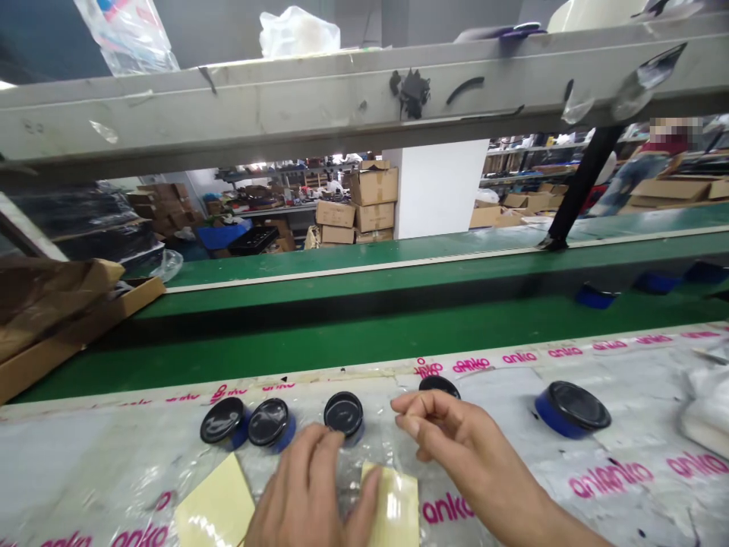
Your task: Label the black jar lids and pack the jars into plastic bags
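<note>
While right hand (456, 441) pinches fingertips together on nothing visible, black-lidded round tin (438, 385) lies just ahead; left hand (304, 497) half-curled, thumb touching pale yellow card (396, 509).

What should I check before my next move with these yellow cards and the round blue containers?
1. Left hand at the yellow card: ok, the thumb touches the card's edge.
2. Right hand: cannot tell, its fingers pinch together and anything thin between them is too small to see.
3. Second yellow card: ok, it lies flat, untouched.
4. Round blue containers: ok, all five show black tops in place.
5. Pink-printed plastic sheet: not ok, it is creased around the hands.
</note>
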Demonstrator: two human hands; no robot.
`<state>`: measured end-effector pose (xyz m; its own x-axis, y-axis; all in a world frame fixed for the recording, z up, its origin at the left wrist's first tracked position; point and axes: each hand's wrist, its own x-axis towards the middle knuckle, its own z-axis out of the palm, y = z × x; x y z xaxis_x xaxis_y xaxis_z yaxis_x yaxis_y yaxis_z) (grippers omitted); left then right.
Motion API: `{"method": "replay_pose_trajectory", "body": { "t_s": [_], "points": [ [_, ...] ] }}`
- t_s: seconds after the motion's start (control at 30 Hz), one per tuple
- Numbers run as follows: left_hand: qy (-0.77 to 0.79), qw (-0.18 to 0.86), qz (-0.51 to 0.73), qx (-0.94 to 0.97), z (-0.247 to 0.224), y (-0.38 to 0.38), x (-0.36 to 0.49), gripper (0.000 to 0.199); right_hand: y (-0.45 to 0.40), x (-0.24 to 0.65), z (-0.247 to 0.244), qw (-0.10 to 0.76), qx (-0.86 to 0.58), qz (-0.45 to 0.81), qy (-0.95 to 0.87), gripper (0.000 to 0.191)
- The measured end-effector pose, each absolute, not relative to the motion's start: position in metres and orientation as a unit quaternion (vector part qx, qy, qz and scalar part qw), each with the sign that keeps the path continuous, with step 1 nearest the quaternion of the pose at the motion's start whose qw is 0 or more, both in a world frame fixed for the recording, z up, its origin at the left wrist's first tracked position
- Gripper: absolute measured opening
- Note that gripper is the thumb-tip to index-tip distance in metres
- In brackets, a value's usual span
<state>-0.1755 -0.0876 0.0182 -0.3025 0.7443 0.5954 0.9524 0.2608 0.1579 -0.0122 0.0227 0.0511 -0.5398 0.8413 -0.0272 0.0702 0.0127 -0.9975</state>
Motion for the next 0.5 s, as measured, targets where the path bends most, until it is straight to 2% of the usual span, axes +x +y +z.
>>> {"method": "replay_pose_trajectory", "body": {
  "t_s": [0.07,0.17,0.23,0.33,0.5],
  "points": [
    [-0.755,0.198,-0.262,-0.567,0.02,-0.082,-0.191,0.043,0.025,-0.018,0.05,0.324,-0.35,0.608,-0.634,0.028],
    [-0.765,0.035,-0.253,-0.591,0.016,-0.068,-0.208,0.066,0.029,-0.03,0.046,0.333,-0.338,0.615,-0.63,0.023],
    [-0.769,-0.079,-0.265,-0.576,0.011,-0.06,-0.213,0.071,0.032,-0.038,0.043,0.331,-0.341,0.621,-0.624,0.02],
    [-0.776,-0.152,-0.312,-0.526,0.009,-0.054,-0.211,0.064,0.033,-0.05,0.04,0.317,-0.35,0.63,-0.616,0.019],
    [-0.775,-0.141,-0.345,-0.51,0.013,-0.055,-0.2,0.05,0.033,-0.064,0.038,0.307,-0.344,0.643,-0.611,0.02]
  ]
}}
